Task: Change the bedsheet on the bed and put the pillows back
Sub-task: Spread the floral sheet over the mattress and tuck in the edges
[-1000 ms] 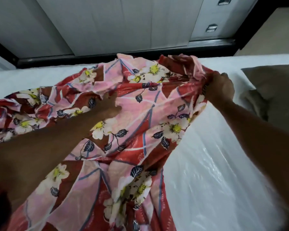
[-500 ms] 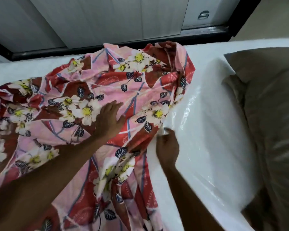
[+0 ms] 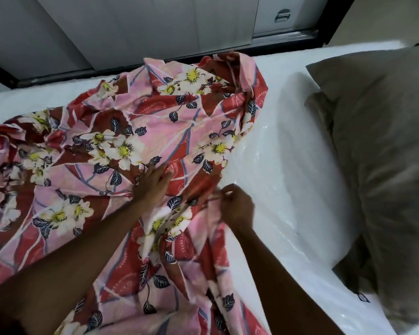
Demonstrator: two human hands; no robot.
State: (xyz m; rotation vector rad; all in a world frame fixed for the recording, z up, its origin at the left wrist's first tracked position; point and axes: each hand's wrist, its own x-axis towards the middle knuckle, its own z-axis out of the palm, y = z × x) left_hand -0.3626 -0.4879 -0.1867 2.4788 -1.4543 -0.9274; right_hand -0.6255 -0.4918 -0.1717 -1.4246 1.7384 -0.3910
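Bedsheet [image 3: 136,131], pink and red with white flowers, lies bunched over the left and middle of the mattress [image 3: 288,165]. It does not reach the shiny plastic-covered part on the right, where a grey-brown pillow [image 3: 385,153] rests. The left hand [image 3: 150,184] lies flat on the cloth with straight fingers, pressing down and gripping nothing. Just to its right, the right hand [image 3: 235,206] is curled and pinches the sheet's near right edge between thumb and fingers.

Several things could go wrong from here:
- **Slipping grip:** the pinch takes only a little cloth, so a firm tug toward the right could pull it free.
- **Sliding sheet:** the plastic looks slick, so if the flat hand lifts mid-pull, the whole sheet may slide instead of spreading.
- **Working against itself:** if the flat hand presses too hard, the pull only tightens the folds between the two hands.
- **Twisted far corner:** the heap at the far right looks folded on itself, so it may spread out crooked.
- **Pillow in the way:** it sits where the sheet must go, so the cloth would likely bunch against it unless it is moved first
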